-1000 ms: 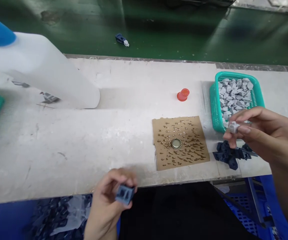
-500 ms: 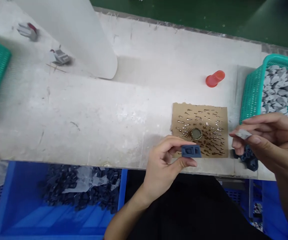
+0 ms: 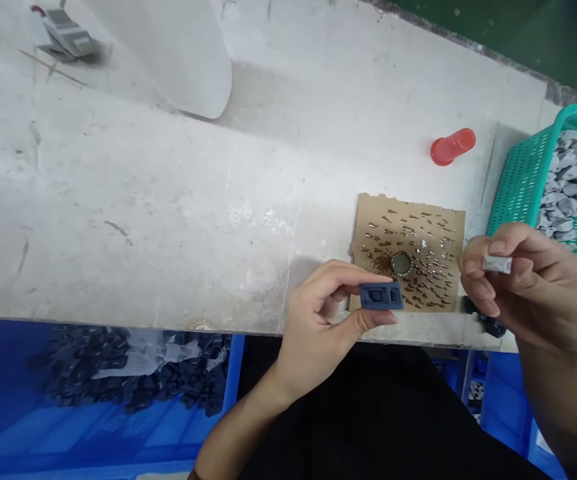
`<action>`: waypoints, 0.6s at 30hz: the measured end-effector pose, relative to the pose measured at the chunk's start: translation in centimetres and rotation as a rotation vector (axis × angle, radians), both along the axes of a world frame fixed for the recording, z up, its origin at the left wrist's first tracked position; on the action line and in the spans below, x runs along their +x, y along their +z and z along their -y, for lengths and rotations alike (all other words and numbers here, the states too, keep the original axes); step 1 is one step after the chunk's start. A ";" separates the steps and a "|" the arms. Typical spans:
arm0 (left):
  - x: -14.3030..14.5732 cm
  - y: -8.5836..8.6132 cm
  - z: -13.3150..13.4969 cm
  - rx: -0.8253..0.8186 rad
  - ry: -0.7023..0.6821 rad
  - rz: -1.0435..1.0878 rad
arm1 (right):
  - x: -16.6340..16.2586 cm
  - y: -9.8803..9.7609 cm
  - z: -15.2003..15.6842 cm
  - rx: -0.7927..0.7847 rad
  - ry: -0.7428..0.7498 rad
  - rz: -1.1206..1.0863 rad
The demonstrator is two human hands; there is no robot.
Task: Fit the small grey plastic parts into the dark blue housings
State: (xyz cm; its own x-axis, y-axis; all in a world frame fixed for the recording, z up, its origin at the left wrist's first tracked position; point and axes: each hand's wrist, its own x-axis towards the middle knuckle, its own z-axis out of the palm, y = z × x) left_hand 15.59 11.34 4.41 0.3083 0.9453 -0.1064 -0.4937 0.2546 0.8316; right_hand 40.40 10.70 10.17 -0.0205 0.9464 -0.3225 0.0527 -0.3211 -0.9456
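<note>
No readable text, labels, brands or numbers anywhere in this view. Checked: dark blue part [image 3: 381, 296] in the left hand [image 3: 325, 327], small grey part [image 3: 497, 265] in the right hand [image 3: 523, 283], cardboard square [image 3: 408, 250], red cap [image 3: 452, 147], teal basket [image 3: 523, 187], white bottle [image 3: 178, 47], blue bin [image 3: 43, 427]. All plain. The marks on the cardboard square are drops and smears, not print. A grey item [image 3: 65, 33] at top left is too blurred to tell whether it carries any marking.
</note>
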 end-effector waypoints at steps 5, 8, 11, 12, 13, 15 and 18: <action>0.0 -0.2 0.1 -0.017 0.055 0.020 | -0.5 0.1 0.7 -0.009 0.009 0.197; -0.1 -0.3 0.3 -0.058 0.066 0.049 | -1.2 0.0 1.5 0.132 -0.068 0.692; -0.1 -0.3 0.4 -0.090 0.081 0.058 | -1.5 -0.4 1.8 0.359 0.086 1.133; -0.1 -0.3 0.4 -0.090 0.086 0.056 | -1.5 -0.5 1.8 0.437 0.174 1.213; -0.1 -0.3 0.4 -0.086 0.090 0.055 | -1.6 -0.6 1.7 0.507 0.257 1.265; -0.2 -0.3 0.4 -0.079 0.097 0.052 | -1.7 -0.8 1.4 0.608 0.367 1.293; -0.3 -0.4 0.5 -0.123 0.073 0.103 | -1.8 -1.0 1.0 0.668 0.429 1.315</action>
